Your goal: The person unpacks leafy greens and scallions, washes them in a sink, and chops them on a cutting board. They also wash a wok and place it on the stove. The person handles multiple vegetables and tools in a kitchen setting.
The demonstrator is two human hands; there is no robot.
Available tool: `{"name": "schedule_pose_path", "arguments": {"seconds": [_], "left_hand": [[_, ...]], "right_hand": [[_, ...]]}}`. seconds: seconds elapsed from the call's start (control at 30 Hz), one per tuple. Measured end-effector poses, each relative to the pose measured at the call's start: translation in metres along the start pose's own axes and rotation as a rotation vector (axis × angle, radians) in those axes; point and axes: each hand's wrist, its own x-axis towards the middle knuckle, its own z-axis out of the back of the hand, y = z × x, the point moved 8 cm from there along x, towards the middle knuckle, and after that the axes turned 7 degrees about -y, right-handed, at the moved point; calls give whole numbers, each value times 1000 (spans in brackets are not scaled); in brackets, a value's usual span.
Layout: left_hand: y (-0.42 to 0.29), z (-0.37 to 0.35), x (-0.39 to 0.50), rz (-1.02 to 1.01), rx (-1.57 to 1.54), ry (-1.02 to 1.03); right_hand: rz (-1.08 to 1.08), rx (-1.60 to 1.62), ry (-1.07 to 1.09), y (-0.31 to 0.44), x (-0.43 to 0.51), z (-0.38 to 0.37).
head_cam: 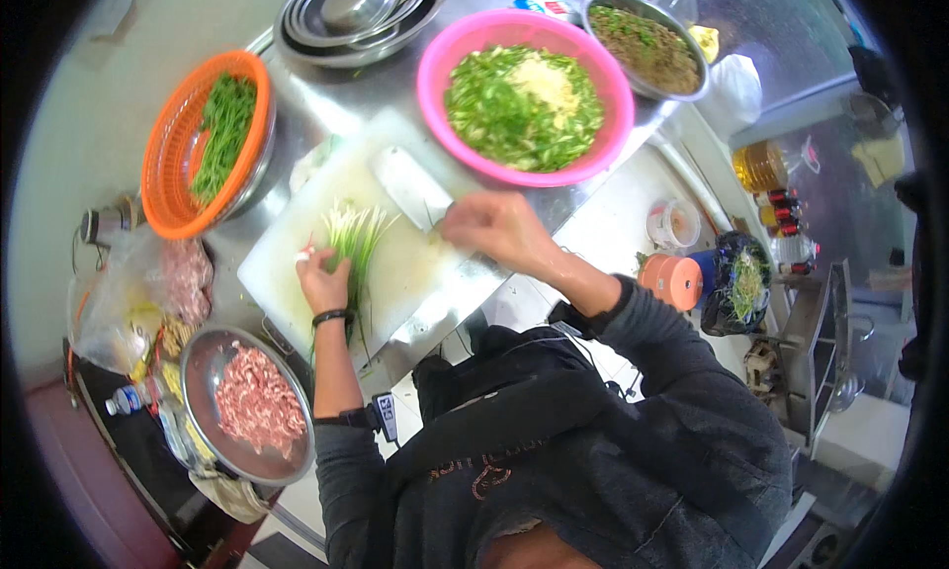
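A bunch of green stalks with white ends (pixel 359 237), like garlic chives or thin scallions, lies on a white cutting board (pixel 404 287). My left hand (pixel 324 280) grips its left side, thumb over the stalks; a small white and red thing shows at the fingertips. Above and to the right, a cleaver (pixel 408 183) lies with its broad blade flat on the board. Its handle end runs under my right hand (pixel 493 224), which is blurred with fingers bent close together. Whether those fingers hold the handle or only hover over it is unclear.
Beyond the board stand a pink basin (pixel 424 98) of chopped greens, a steel bowl (pixel 700 87) of minced filling and stacked steel bowls (pixel 285 39). An orange colander (pixel 159 161) holds leafy greens. Sliced raw meat fills a steel bowl (pixel 196 391) at left. The steel table's edge (pixel 545 235) runs close to me.
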Motion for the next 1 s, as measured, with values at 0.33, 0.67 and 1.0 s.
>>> {"name": "schedule_pose_path", "arguments": {"seconds": [0.33, 0.67, 1.0], "left_hand": [[-81, 37, -43, -127, -160, -122], [-126, 27, -120, -250, -124, 9], [-249, -116, -256, -179, -383, 395]], "right_hand": [[-271, 36, -355, -91, -168, 123], [-240, -147, -849, -138, -361, 348], [-833, -935, -1504, -212, -589, 671]]}}
